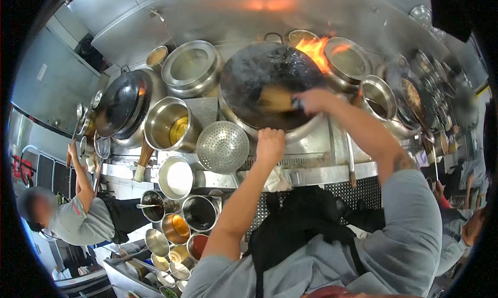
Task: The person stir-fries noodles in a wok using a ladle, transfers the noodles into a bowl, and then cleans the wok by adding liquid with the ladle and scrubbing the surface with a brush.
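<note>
A large black wok (pixel 254 64) sits on the burner in front of me, with steam rising from it. My left hand (pixel 271 142) is closed at the wok's near edge; its fingers wrap over the rim or a handle there, and I cannot tell which. My right hand (pixel 313 100) grips a bamboo wok brush (pixel 276 98), its straw-coloured bristles down in the wok and blurred by motion. Flames (pixel 315 51) flare up beside the wok's far right edge.
A perforated strainer (pixel 223 146) rests left of the wok, near a steel pot of oil (pixel 180 127). Metal pots (pixel 189 64) stand behind. Sauce containers (pixel 199 213) crowd the lower left. A co-worker (pixel 83 215) stands at the left; another person (pixel 456 230) is at the right.
</note>
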The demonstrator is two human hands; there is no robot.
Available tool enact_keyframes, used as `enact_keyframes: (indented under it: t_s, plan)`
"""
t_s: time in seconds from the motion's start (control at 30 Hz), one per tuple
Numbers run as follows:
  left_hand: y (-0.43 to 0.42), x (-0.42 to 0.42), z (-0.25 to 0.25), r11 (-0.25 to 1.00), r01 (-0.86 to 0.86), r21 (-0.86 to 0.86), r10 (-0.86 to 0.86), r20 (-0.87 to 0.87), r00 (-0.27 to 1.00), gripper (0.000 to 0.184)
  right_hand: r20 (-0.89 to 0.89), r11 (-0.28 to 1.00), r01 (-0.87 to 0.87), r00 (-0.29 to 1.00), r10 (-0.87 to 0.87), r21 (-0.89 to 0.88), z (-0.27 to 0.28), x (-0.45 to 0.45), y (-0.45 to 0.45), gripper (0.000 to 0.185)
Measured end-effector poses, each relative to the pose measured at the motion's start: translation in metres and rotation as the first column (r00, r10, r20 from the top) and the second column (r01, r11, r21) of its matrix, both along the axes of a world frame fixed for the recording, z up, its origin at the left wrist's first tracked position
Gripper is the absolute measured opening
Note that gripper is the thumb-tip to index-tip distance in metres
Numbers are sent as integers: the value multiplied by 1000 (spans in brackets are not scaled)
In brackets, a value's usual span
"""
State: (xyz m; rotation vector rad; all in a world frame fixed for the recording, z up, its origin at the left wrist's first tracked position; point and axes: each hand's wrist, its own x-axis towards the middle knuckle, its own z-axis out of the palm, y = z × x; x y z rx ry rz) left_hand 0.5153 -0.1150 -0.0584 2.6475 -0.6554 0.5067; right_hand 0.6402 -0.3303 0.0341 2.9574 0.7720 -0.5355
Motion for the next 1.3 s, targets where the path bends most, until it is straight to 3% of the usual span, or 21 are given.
enact_keyframes:
  t_s: [0.03, 0.1, 0.17, 0.2, 0.3, 0.37, 0.43, 0.5, 0.57, 0.6, 0.63, 0.7, 0.77, 0.83, 0.9, 0.97, 1.03, 1.07, 1.17, 1.23, 1.3]
  plan:
    - [-1, -5, 0, 1000, -2, -2, 2, -9, 1000, 14, 59, 946, 311, 950, -307, -92, -35, 52, -9, 62]
    - [-7, 1, 2, 1000, -15, -24, 15, -8, 1000, 14, 231, 805, 564, 771, -593, 183, -33, 74, -5, 62]
    - [-10, -3, -1, 999, -7, -31, 6, -48, 999, 13, 199, 961, 270, 947, -253, -64, -16, 47, 25, 68]
    - [-13, 2, -1, 999, -14, -45, 12, -55, 998, 13, 74, 964, 55, 997, -37, -262, 15, 15, 48, 68]
    - [-18, -2, -4, 991, -10, -132, 7, -27, 1000, 12, 93, 934, 357, 930, -355, -3, -41, 85, 45, 67]
    - [-19, 3, -3, 994, -13, -112, 13, -3, 1000, 13, 103, 902, 372, 911, -401, 219, -25, 86, 53, 71]
    - [-20, 0, -4, 996, -16, -87, 18, 13, 1000, 13, -29, 992, 117, 993, -115, 54, -11, 49, 87, 69]
    - [-19, 7, -2, 995, -31, -99, 33, 22, 999, 13, -9, 991, 95, 995, -95, 91, -18, 82, 79, 58]
    - [-23, -3, -4, 995, -18, -99, 19, 4, 1000, 13, -180, 769, 588, 809, -560, 250, -10, 101, 73, 53]
    - [-22, -3, -4, 995, -16, -97, 16, -5, 1000, 13, -1, 977, 200, 980, -200, 74, -13, 100, 81, 50]
    - [-22, -2, -2, 995, -12, -94, 11, -12, 1000, 13, 15, 993, 120, 993, -120, 4, -18, 90, 87, 47]
    - [-21, 6, 2, 993, -15, -114, 18, 22, 1000, 12, -39, 993, 60, 998, -56, 104, 0, 88, 76, 45]
    - [-24, -9, -1, 994, -12, -107, 14, 15, 1000, 11, 97, 909, 379, 912, -399, 175, -24, 120, 56, 47]
    - [-21, -4, 1, 997, -11, -72, 14, 44, 999, 9, -32, 957, 289, 957, -289, -13, 7, 73, 83, 46]
    - [-21, 4, 7, 995, -1, -104, 6, 42, 999, 7, 181, 995, -21, 983, 39, -101, 9, 60, 76, 39]
    - [-22, -8, 9, 994, 7, -111, -9, -19, 1000, 8, 284, 944, 325, 901, -329, 61, -10, 109, 50, 36]
    - [-23, -4, 1, 999, -6, -46, 5, -24, 1000, 8, 338, 981, 195, 924, -179, -12, -25, 85, 53, 30]
    - [-24, -8, 3, 999, -6, -52, 4, -39, 999, 9, 255, 978, 207, 946, -197, -10, -35, 67, 56, 27]
    - [-25, -18, 1, 999, -2, -48, -3, -99, 995, 9, 471, 962, 88, 881, 45, -258, -27, 100, 50, 26]
    - [-22, -5, 2, 999, 10, -45, -13, -68, 998, 10, 481, 989, 93, 876, -25, -119, -33, 129, 40, 26]
    - [-22, -6, 1, 999, 1, -38, -3, -53, 999, 9, 385, 970, -156, 897, 219, -189, -28, 69, 43, 26]
